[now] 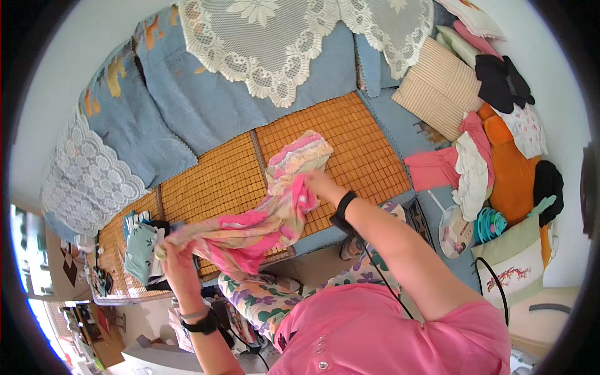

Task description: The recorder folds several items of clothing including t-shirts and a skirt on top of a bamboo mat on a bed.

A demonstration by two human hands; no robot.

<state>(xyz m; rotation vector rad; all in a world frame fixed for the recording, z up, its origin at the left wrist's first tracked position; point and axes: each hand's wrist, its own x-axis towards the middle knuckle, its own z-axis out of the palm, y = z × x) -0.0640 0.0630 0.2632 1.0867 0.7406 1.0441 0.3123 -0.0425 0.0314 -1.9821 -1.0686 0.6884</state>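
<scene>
Between my two hands stretches a thin, crumpled cloth [253, 229] in pink, cream and yellow, perhaps a scarf or a garment. My left hand [176, 258] grips one end of it at the lower left. Farther right, my right hand [321, 185] holds a bunched part, and the far end spreads over the bamboo seat mat [370, 154]. The lower middle of the cloth hangs past the seat's front edge, above my knee. Just beyond my left hand sits a pile of folded clothes [140, 253], with a pale green piece on top.
Lace covers [290, 61] drape over the blue sofa back [225, 103]. On the right lie a striped cushion [440, 86], pink clothing [433, 168], a white cloth [470, 178], a hand fan [454, 232] and an embroidered cushion [511, 276]. Black cables [382, 276] run from my wrists.
</scene>
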